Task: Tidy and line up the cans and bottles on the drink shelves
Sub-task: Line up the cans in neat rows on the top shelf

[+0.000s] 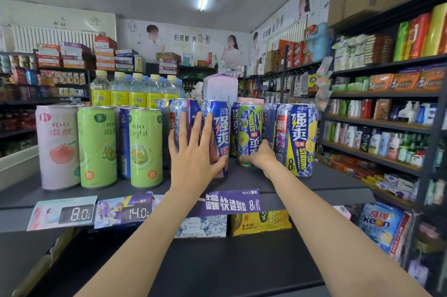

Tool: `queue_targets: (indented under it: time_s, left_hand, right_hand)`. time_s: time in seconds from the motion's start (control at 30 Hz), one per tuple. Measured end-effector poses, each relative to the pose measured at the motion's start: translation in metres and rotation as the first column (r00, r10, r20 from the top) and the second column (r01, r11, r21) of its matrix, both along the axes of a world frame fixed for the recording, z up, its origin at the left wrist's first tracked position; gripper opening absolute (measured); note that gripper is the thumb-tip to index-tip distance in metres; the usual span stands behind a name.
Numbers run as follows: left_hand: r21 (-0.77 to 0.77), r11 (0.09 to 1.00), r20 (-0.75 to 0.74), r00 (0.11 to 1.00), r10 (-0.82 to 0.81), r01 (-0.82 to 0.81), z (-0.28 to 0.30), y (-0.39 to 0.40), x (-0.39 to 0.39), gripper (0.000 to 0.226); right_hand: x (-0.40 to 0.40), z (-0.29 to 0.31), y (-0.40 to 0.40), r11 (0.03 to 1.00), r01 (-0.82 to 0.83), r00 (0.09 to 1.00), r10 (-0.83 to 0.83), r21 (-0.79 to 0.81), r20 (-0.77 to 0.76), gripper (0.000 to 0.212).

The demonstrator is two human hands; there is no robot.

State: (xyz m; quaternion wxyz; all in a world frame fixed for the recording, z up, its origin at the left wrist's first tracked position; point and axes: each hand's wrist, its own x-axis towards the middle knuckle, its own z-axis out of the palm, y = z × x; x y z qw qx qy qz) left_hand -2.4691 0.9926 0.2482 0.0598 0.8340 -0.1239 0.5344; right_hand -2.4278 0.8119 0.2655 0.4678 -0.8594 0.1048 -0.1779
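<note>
The tall blue-and-green metal can (249, 132) stands upright on the dark grey shelf top (266, 178), long axis vertical, its label printed upside down. Your right hand (260, 155) curls round its base, gripping it. Your left hand (196, 151) lies flat, fingers spread and straight, against the tall blue-and-pink can (219, 137) just left of it, both upright among their neighbours.

Glossy metal cans (250, 132) — matt dark shelf (135, 189).
</note>
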Motion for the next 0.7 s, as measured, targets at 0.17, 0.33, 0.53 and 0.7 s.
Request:
queue_targets:
  time_s: [0.17,0.33,0.53,0.7]
  left_hand:
    - [-0.001,1.0,0.006,1.0,0.0,0.0,0.0,0.001,0.001,0.083]
    - [-0.009,1.0,0.03,0.999,-0.019,0.019,-0.001,0.001,0.003,0.087]
    - [-0.018,0.999,0.027,0.999,-0.039,0.04,-0.001,0.001,0.002,0.094]
    - [-0.019,0.998,-0.005,0.999,-0.052,0.052,0.0,0.002,-0.002,0.094]
  right_hand:
    - [-0.007,-0.002,0.004,0.995,-0.036,0.996,0.027,0.093,0.088,0.073]
    - [-0.031,-0.002,0.006,1.0,-0.001,0.979,-0.004,0.027,0.203,0.068]
    - [-0.076,0.001,0.009,0.985,0.078,0.939,-0.022,-0.153,0.343,0.059]
    - [-0.092,0.002,0.021,0.974,0.126,0.942,-0.057,-0.19,0.329,0.059]
